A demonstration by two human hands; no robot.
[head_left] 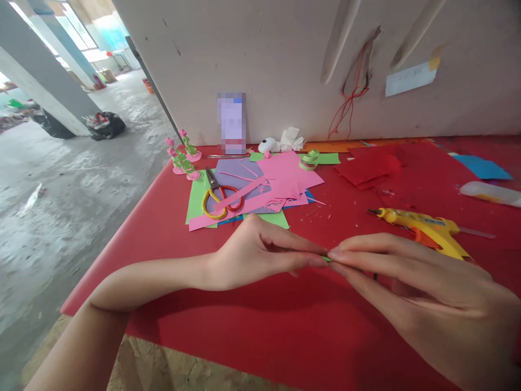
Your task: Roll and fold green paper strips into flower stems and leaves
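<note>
A small piece of green paper (326,259) shows between my fingertips, most of it hidden. My left hand (260,252) pinches it from the left, thumb below and fingers above. From the right, my right hand (411,277) closes on the same piece, its fingertips meeting those of the left. Both hands are above the red tabletop (260,331). Beyond the left hand lie scissors (220,196) with one yellow and one red handle, on sheets of pink paper (287,174), purple and green paper. A yellow glue gun (427,225) rests behind the right hand.
Pink paper flowers (183,155) with green stems stand at the back left edge. A phone (232,122) leans on the wall. Along the back are a green paper coil (310,160), red paper (368,165), blue paper (482,166) and a clear bottle (490,193).
</note>
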